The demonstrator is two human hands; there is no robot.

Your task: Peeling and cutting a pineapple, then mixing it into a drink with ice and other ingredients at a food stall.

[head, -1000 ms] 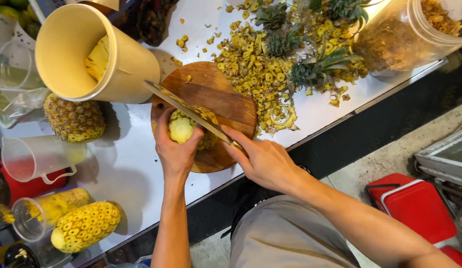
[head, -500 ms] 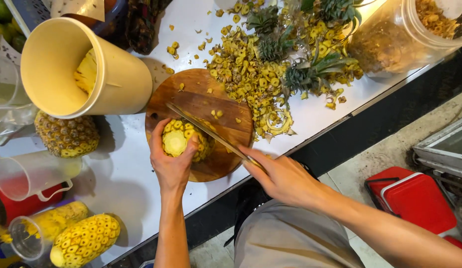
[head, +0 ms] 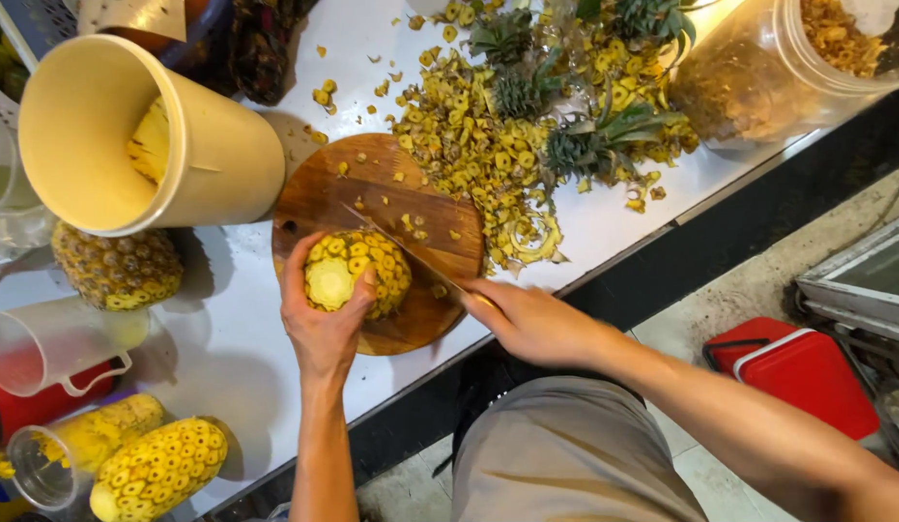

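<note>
White tabletop (head: 237, 387), near edge toward the person. Cream bucket (head: 140, 135) on its side at far left. Round wooden board (head: 372, 193) at the near edge, peel scraps (head: 488, 164) heaped beyond it. Half-peeled pineapple (head: 357, 271) lies on the board, long axis pointing away, cut end nearest. Left hand (head: 319, 319) cups that end, fingers curled. Right hand (head: 527, 319), closed on the knife (head: 411, 253), sits right of the fruit; blade slants across its far side.
</note>
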